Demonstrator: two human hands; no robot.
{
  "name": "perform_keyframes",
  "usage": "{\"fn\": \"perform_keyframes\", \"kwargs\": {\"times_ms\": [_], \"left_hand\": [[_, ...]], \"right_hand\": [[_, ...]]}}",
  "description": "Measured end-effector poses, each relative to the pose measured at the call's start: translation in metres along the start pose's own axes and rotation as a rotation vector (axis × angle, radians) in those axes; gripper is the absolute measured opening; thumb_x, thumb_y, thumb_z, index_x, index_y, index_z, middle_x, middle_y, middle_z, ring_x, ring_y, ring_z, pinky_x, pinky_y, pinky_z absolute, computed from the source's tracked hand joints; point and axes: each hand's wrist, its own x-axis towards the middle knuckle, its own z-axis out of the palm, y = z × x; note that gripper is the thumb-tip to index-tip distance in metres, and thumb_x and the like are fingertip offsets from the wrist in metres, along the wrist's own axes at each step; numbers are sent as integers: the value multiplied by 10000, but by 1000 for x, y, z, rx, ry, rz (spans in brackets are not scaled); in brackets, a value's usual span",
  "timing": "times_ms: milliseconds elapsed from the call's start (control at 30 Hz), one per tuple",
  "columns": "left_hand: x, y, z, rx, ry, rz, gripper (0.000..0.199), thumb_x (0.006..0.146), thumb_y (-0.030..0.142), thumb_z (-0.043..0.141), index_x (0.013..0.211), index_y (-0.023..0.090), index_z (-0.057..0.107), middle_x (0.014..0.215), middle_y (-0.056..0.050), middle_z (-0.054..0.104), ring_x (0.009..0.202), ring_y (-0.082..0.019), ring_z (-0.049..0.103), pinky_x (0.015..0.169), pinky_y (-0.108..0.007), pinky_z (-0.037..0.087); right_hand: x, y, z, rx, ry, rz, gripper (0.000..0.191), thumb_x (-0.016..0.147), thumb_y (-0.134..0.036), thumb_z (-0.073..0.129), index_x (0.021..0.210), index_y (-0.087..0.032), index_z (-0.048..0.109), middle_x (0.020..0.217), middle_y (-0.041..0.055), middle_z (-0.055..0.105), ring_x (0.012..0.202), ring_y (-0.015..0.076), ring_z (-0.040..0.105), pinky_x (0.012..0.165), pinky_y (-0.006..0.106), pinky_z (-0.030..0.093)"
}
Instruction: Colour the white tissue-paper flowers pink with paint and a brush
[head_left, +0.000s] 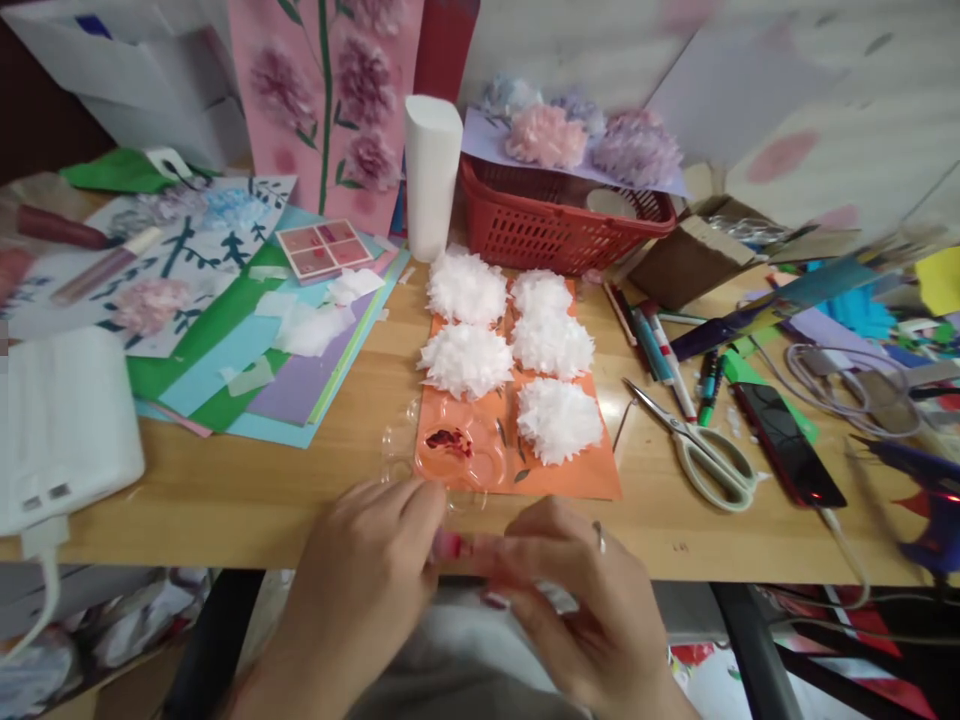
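My left hand (379, 550) is closed around a small pink-red tube (448, 545), mostly hidden in the fist with one end sticking out to the right. Facing it, my right hand (574, 590) has its fingers curled at that end, the index fingertip at the tube's mouth and the thumb below. Motion blurs these fingertips, so what they pinch is unclear. Just beyond the hands, a clear plastic palette (480, 465) holds a dark red smear (450, 442). It overlaps an orange sheet (581, 480) carrying several white ruffled paper flowers (559, 420).
Scissors (694, 450), pens (664, 350) and a phone (791, 440) lie to the right, near a glue gun (930, 510). At the back stand a red basket (555, 235) and a white bottle (433, 180). Coloured papers (217, 375) and a white power bank (67, 430) occupy the left.
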Motion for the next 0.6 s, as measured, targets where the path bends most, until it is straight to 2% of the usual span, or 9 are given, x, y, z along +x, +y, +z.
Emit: {"fn": "perform_keyframes", "kwargs": {"times_ms": [100, 167, 267, 333, 433, 467, 500, 533, 600], "left_hand": [[-10, 12, -2, 25, -108, -28, 243, 689, 4, 429, 641, 242, 423, 540, 40, 497, 489, -143, 501, 510, -288, 307], [-14, 20, -1, 14, -165, -19, 237, 698, 12, 438, 653, 244, 453, 566, 35, 543, 517, -151, 547, 527, -297, 335], [-15, 31, 3, -39, -248, 0, 244, 665, 12, 443, 666, 249, 499, 584, 36, 589, 529, -162, 578, 521, -312, 329], [-12, 33, 5, -78, -329, -36, 264, 645, 12, 437, 685, 254, 536, 588, 41, 611, 522, -163, 583, 508, -314, 306], [-4, 33, 4, -101, -420, -110, 301, 647, 16, 428, 736, 258, 585, 618, 37, 645, 528, -168, 586, 503, -307, 289], [-1, 33, 4, -97, -435, -117, 302, 653, 19, 427, 741, 256, 591, 623, 33, 648, 530, -172, 584, 508, -306, 290], [1, 32, 5, -88, -448, -116, 296, 661, 21, 428, 739, 254, 593, 625, 27, 648, 540, -177, 587, 515, -305, 296], [3, 31, 5, -76, -465, -111, 284, 671, 24, 430, 730, 252, 589, 624, 22, 646, 551, -183, 593, 523, -306, 301], [7, 31, 7, -72, -520, -101, 264, 690, 35, 438, 727, 247, 590, 644, 15, 659, 571, -187, 609, 530, -306, 305]], "right_hand": [[0, -4, -2, -42, -73, -16, 245, 957, -197, 639, 1191, -206, 565, 857, 19, 696, 729, 112, 652, 646, 214, 514], [-2, -6, -4, -91, -80, 59, 153, 998, -352, 577, 1053, -209, 579, 727, -14, 663, 605, 97, 601, 556, 200, 465], [-7, -9, -11, -201, -63, 182, 489, 1042, -548, 310, 707, -225, 463, 522, -49, 469, 442, 93, 431, 449, 236, 328], [-8, -12, -18, -238, -83, 205, 549, 1028, -606, 218, 742, -231, 500, 568, -26, 530, 485, 115, 495, 488, 251, 364], [-8, -13, -26, -298, -174, 171, 350, 1037, -521, 374, 1083, -227, 558, 789, 16, 696, 689, 150, 660, 620, 251, 470], [-8, -12, -27, -342, -191, 173, 280, 1044, -458, 409, 1084, -220, 550, 793, 15, 699, 692, 146, 663, 620, 247, 469], [-8, -10, -28, -382, -200, 171, 242, 1055, -401, 403, 995, -219, 551, 730, -1, 673, 631, 134, 637, 584, 244, 447], [-7, -8, -28, -414, -188, 169, 308, 1067, -385, 360, 866, -222, 527, 636, -21, 615, 542, 122, 579, 531, 248, 406], [-5, -4, -28, -434, -144, 162, 478, 1069, -475, 247, 709, -232, 446, 542, -30, 522, 452, 119, 482, 472, 270, 338]]}}
